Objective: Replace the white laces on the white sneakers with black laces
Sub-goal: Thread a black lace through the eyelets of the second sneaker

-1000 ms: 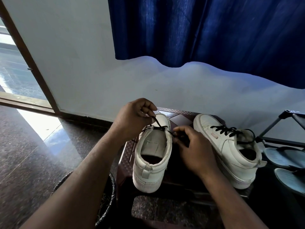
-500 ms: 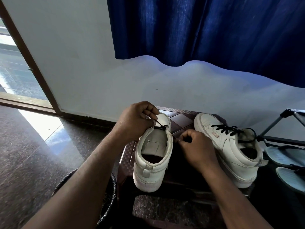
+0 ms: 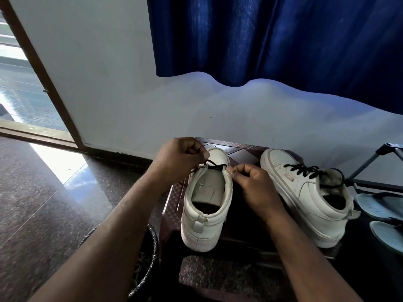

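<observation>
black lace (image 3: pixel 214 166) ends hidden in fingers (image 3: pixel 236 172)

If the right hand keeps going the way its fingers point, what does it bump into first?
Probably the sneaker being laced. The right hand points left, its fingers already at that shoe's collar edge, pinching the black lace. Depth is unclear.

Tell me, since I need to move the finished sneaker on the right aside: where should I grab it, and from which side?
Judging by its pose, grip the right sneaker at the heel collar, coming from above on the near side. The heel faces the person, the opening is clear, and the black laces sit further forward, so they should stay undisturbed.
</observation>
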